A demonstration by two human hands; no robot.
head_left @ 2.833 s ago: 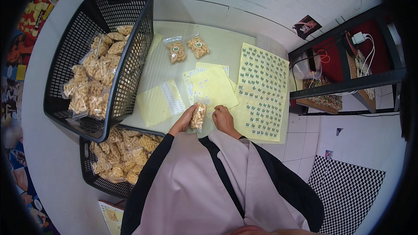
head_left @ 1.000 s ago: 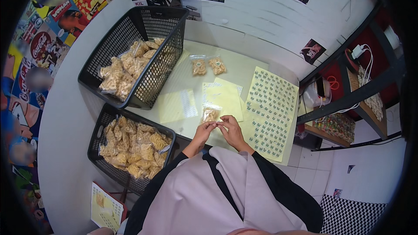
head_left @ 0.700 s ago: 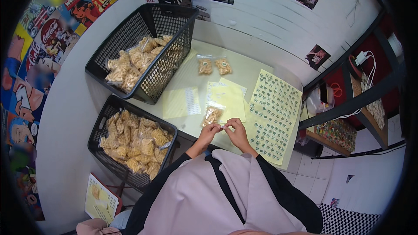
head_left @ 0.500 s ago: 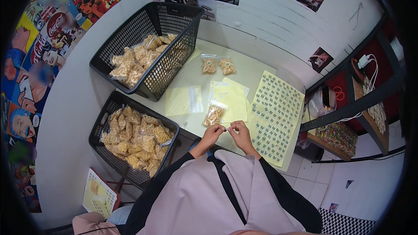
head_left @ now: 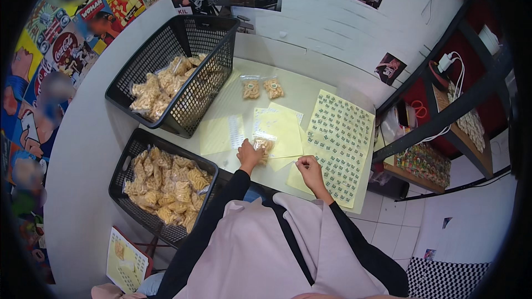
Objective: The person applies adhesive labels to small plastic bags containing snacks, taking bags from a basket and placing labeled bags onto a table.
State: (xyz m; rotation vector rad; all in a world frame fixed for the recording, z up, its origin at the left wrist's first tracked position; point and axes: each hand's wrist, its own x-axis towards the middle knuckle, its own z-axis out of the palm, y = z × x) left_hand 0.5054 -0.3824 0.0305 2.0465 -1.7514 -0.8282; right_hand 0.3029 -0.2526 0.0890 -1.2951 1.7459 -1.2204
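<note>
My left hand [head_left: 249, 156], at eight o'clock of the snack bag [head_left: 264, 145] by the yellow sheets [head_left: 287, 139], seems to steady it, grip unclear, while at four o'clock my right hand [head_left: 300, 164] pinches, on what I cannot tell.

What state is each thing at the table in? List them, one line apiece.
Front bag: filled; opening hard to make out
Back left bag: filled, labelled
Back right bag: filled, labelled
Upper crate: open-topped, partly filled
Lower crate: open-topped, well filled
Sticker sheet: spread out, not used up
Left hand: at the front bag's left side
Right hand: fingers pinched together
</note>
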